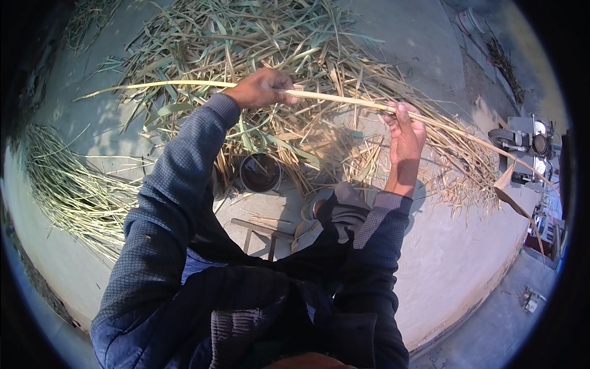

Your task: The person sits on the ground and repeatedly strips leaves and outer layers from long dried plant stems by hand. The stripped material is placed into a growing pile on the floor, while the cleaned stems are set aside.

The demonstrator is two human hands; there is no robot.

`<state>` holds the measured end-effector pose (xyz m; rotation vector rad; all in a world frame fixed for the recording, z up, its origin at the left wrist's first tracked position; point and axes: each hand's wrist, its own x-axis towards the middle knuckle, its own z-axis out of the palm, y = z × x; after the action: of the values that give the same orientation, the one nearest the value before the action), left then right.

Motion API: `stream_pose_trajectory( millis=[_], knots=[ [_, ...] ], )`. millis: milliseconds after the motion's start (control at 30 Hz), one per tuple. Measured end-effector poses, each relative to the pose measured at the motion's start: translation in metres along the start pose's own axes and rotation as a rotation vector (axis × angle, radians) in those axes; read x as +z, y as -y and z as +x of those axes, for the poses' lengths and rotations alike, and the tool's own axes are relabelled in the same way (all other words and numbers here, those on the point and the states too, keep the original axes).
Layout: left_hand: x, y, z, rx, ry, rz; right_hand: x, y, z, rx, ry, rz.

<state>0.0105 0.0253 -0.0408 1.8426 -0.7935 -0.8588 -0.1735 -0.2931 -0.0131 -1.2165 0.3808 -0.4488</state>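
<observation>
A long pale plant stalk point(336, 98) stretches across in front of me, its thin yellowish end at the left and a dry leaf hanging near its right end. My left hand point(265, 88) grips it left of the middle. Farther right, my right hand point(406, 129) pinches the same stalk between thumb and fingers. Below and beyond both hands spreads a large heap of dry and green leaves and stalks point(276, 41). At the left lies a pile of peeled-looking green-yellow stalks point(92, 198).
A round container with dark contents point(261, 173) stands between my legs and the heap. Nearer me is a small wooden stool or frame point(262, 228). A wheeled machine point(525, 143) stands at the far right, with a white bucket point(470, 21) at the upper right.
</observation>
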Motion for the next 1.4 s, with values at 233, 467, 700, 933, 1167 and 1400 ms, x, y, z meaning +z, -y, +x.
stream_pose_trajectory(
  millis=[233, 467, 700, 933, 1167, 1400],
  knots=[
    [-0.021, 0.003, 0.002, -0.014, -0.373, -0.519, 0.005, -0.004, -0.002, 0.047, -0.003, -0.005],
    [-0.027, 0.01, -0.003, 0.116, -0.758, 0.973, 0.012, -0.014, -0.002, 0.12, -0.052, -0.017],
    [0.03, -0.026, 0.001, 0.603, -0.413, 0.771, 0.039, -0.046, -0.003, 0.224, 0.032, -0.011],
    [-0.029, 0.001, -0.019, 0.179, -0.387, 0.852, -0.014, -0.035, 0.023, 0.208, -0.192, 0.083],
    [0.006, -0.019, -0.003, 0.388, -0.367, 0.518, 0.042, -0.048, -0.004, 0.224, 0.118, 0.211],
    [-0.023, -0.025, -0.013, 0.27, -0.324, 0.293, 0.027, -0.015, -0.002, 0.126, 0.102, 0.393]
  ],
)
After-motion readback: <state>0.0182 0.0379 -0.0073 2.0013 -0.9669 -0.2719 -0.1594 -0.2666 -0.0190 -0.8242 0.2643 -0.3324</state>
